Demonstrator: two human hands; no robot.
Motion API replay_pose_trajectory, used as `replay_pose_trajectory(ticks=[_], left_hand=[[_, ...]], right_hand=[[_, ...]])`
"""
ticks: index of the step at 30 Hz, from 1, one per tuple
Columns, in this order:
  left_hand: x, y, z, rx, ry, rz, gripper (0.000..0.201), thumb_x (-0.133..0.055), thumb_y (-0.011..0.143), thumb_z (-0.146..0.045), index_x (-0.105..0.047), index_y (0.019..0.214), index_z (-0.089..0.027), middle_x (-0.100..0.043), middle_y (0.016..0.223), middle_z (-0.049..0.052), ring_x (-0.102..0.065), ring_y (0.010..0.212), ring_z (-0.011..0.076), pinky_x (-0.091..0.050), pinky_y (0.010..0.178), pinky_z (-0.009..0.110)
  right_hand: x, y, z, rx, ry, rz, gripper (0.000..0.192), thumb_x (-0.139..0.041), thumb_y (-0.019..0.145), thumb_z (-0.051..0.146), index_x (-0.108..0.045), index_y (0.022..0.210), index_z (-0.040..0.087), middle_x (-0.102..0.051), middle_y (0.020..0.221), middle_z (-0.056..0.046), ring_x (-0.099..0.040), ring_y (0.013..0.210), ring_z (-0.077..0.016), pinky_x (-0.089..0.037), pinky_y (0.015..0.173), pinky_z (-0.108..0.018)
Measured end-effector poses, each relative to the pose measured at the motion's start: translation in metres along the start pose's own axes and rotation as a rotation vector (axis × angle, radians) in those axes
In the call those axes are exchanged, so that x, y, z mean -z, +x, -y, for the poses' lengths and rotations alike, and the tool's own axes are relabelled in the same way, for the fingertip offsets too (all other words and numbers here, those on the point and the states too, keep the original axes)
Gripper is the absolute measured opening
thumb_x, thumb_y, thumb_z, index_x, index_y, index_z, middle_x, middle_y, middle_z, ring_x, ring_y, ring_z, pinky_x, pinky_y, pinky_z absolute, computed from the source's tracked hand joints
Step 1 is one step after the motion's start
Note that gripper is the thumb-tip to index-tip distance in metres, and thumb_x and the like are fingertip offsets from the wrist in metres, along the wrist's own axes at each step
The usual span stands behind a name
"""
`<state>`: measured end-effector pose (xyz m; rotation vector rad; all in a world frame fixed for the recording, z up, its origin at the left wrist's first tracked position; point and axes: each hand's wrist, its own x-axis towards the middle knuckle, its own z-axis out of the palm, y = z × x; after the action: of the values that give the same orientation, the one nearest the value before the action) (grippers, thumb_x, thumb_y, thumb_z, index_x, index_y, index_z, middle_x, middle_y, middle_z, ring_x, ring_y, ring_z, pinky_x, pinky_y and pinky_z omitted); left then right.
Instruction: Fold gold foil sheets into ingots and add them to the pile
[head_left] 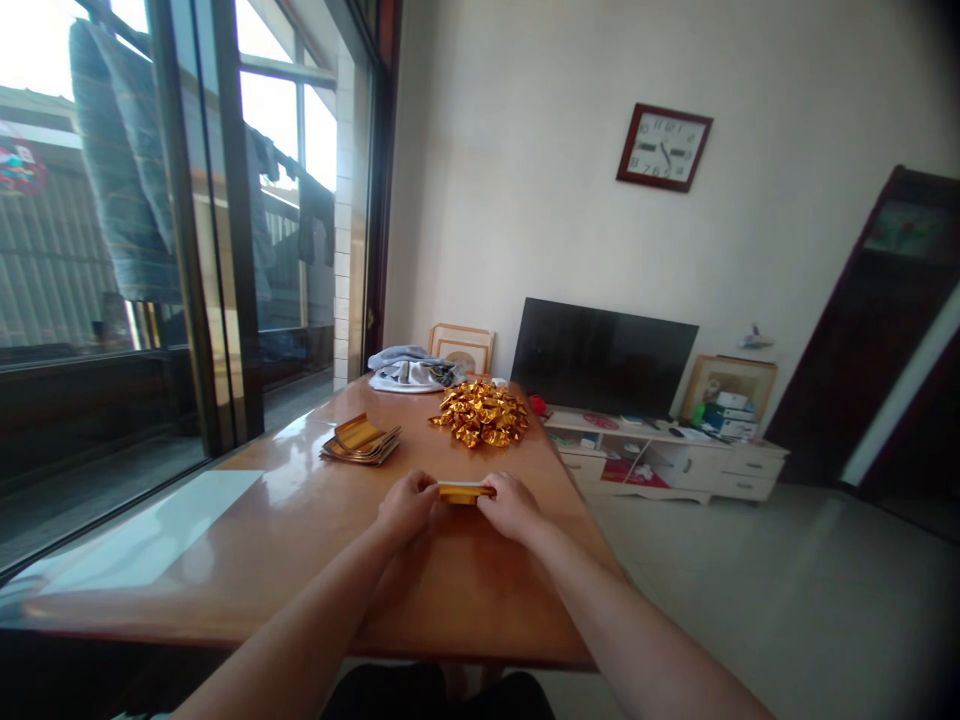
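A narrow folded strip of gold paper [465, 491] lies on the wooden table [300, 540], pinched at both ends. My left hand [409, 503] grips its left end and my right hand [511, 505] grips its right end. Beyond the hands, a heap of folded gold paper pieces [481, 411] sits near the far edge. A stack of flat gold paper sheets [361, 441] rests to the left of that heap.
A bundle of grey and white cloth [411, 369] lies at the table's far end. Past the table stand a dark television [602, 356] on a low white cabinet [675, 457], picture frames and a wall clock [664, 147]. Glass sliding doors run along the left.
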<state>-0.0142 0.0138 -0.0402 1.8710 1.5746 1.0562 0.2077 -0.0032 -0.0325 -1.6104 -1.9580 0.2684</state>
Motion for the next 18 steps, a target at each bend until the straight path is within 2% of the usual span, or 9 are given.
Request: replay_pose_trajectory(ticks=[3,6,7,9,11,14,18], left_hand=[[0.01,-0.013,0.001,-0.16,-0.048,-0.035,0.021,-0.055,0.085,-0.024,-0.064,0.103,-0.021,-0.071,0.102,0.005,-0.068,0.09,0.0215,-0.053,0.081,0.034],[0.023,-0.034,0.001,-0.301,-0.06,-0.063,0.046,-0.059,0.078,-0.016,-0.057,0.124,-0.022,-0.065,0.122,0.007,-0.065,0.104,0.0218,-0.053,0.093,0.037],[0.028,-0.042,0.0,-0.362,-0.055,-0.078,0.054,-0.06,0.077,-0.014,-0.054,0.13,-0.024,-0.062,0.126,0.007,-0.063,0.11,0.0224,-0.051,0.099,0.039],[0.039,-0.057,-0.006,-0.578,0.015,-0.119,0.068,-0.061,0.077,-0.011,-0.047,0.143,-0.026,-0.057,0.135,0.009,-0.061,0.117,0.0247,-0.049,0.105,0.043],[0.051,-0.071,-0.014,-0.676,0.086,-0.109,0.076,-0.06,0.078,-0.008,-0.043,0.149,-0.028,-0.055,0.14,0.01,-0.058,0.125,0.0266,-0.047,0.109,0.045],[0.068,-0.088,-0.028,-0.725,0.154,-0.038,0.067,-0.058,0.08,-0.005,-0.052,0.142,-0.029,-0.057,0.14,0.01,-0.057,0.127,0.0275,-0.048,0.108,0.044],[0.085,-0.105,-0.041,-0.681,0.113,0.074,0.031,-0.058,0.09,-0.014,-0.065,0.118,-0.024,-0.067,0.115,0.008,-0.066,0.103,0.0219,-0.053,0.092,0.035]], right_hand=[[0.009,-0.007,0.005,-0.006,0.111,0.048,0.012,-0.06,0.086,0.025,-0.07,0.092,0.021,-0.073,0.093,-0.003,-0.064,0.084,-0.0186,-0.044,0.071,-0.025],[0.02,-0.017,0.014,-0.003,0.224,0.133,0.013,-0.059,0.086,0.027,-0.069,0.091,0.02,-0.073,0.087,-0.001,-0.064,0.074,-0.0168,-0.043,0.062,-0.023],[0.024,-0.021,0.017,0.004,0.256,0.162,0.013,-0.06,0.085,0.027,-0.069,0.09,0.02,-0.072,0.085,-0.001,-0.063,0.073,-0.0166,-0.043,0.06,-0.023],[0.032,-0.03,0.026,0.023,0.312,0.217,0.012,-0.061,0.083,0.026,-0.07,0.087,0.019,-0.072,0.083,0.0,-0.063,0.073,-0.0162,-0.044,0.06,-0.023],[0.039,-0.039,0.035,0.045,0.359,0.266,0.011,-0.063,0.081,0.024,-0.071,0.087,0.019,-0.072,0.084,0.0,-0.063,0.075,-0.0161,-0.046,0.064,-0.023],[0.049,-0.052,0.048,0.07,0.415,0.334,0.012,-0.063,0.081,0.023,-0.072,0.088,0.018,-0.072,0.085,0.0,-0.064,0.077,-0.0161,-0.047,0.068,-0.023],[0.06,-0.067,0.064,0.093,0.462,0.393,0.014,-0.062,0.083,0.022,-0.074,0.09,0.017,-0.073,0.087,-0.002,-0.065,0.078,-0.0164,-0.048,0.069,-0.024]])
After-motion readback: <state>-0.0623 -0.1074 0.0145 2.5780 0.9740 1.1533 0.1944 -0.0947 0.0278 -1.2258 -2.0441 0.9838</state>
